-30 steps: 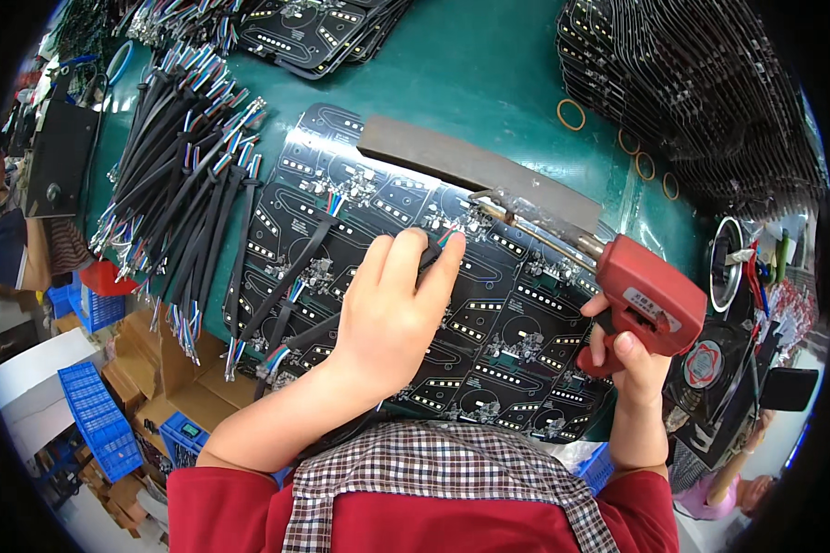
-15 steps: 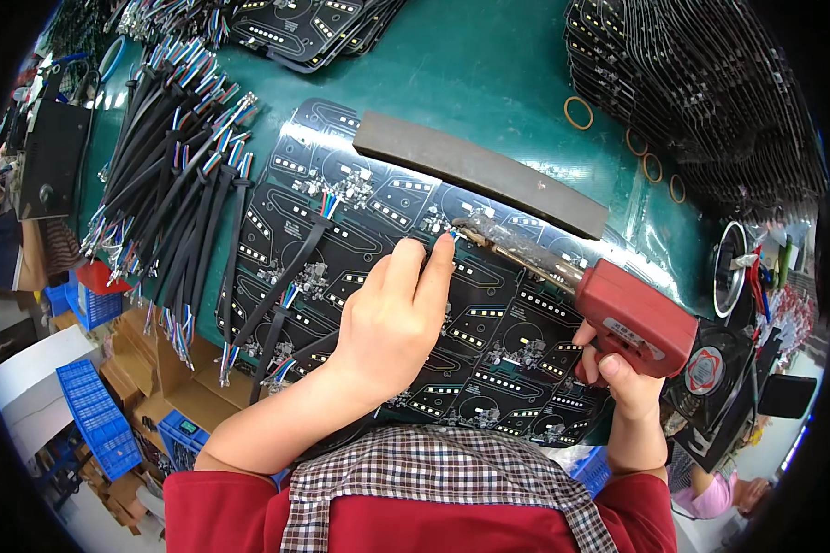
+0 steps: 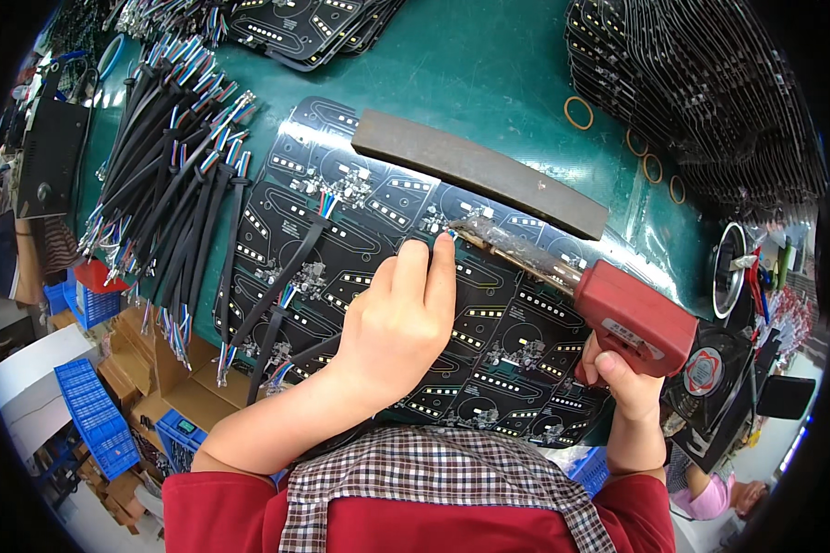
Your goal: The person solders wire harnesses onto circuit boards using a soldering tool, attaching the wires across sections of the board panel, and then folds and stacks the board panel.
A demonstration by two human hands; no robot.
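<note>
Wires (image 3: 454, 235) mostly hidden by left fingers (image 3: 442, 272); iron tip (image 3: 461, 228) contact too small to tell (upper stack (image 3: 309, 32) cropped).

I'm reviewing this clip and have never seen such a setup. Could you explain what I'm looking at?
There is no machine arm here: a person works with two bare hands. Every picture comes from one head-worn fisheye camera looking down, so straight edges bend. The right hand holds a red soldering gun, its tip over a panel of black circuit boards. The left hand reaches close beside that tip; its grip is mostly hidden. A dark bar lies along the panel's far side, with black cables at left.
</note>
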